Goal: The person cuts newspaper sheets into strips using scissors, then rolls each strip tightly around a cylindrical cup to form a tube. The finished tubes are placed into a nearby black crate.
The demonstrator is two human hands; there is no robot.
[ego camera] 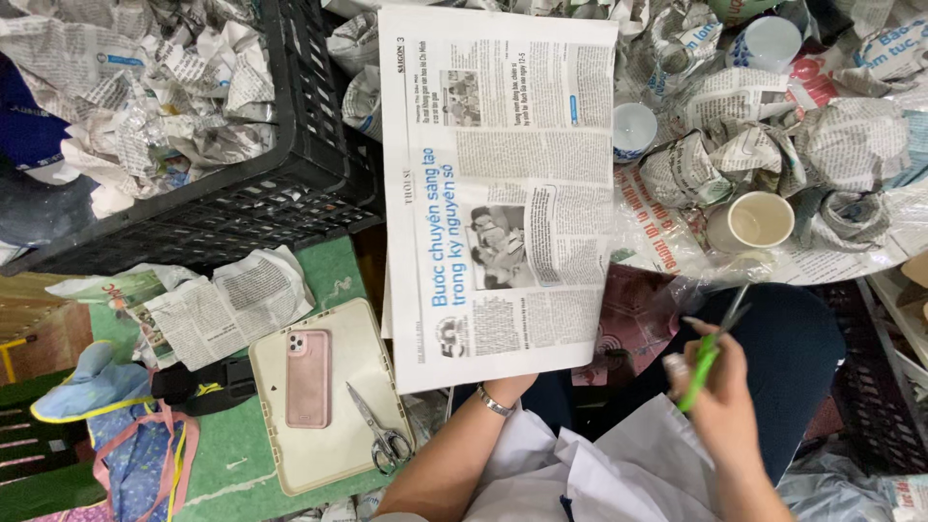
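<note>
Newsprint sheet [498,184] pinched up in my left hand [507,387], right hand [720,406] gripping green scissors [710,353], cutting under way, I judge.

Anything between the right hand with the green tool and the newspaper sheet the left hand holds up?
Nothing visible. The right hand with its green-handled tool sits right of the newspaper sheet, open gap between. The left hand grips the sheet's bottom edge.
</note>
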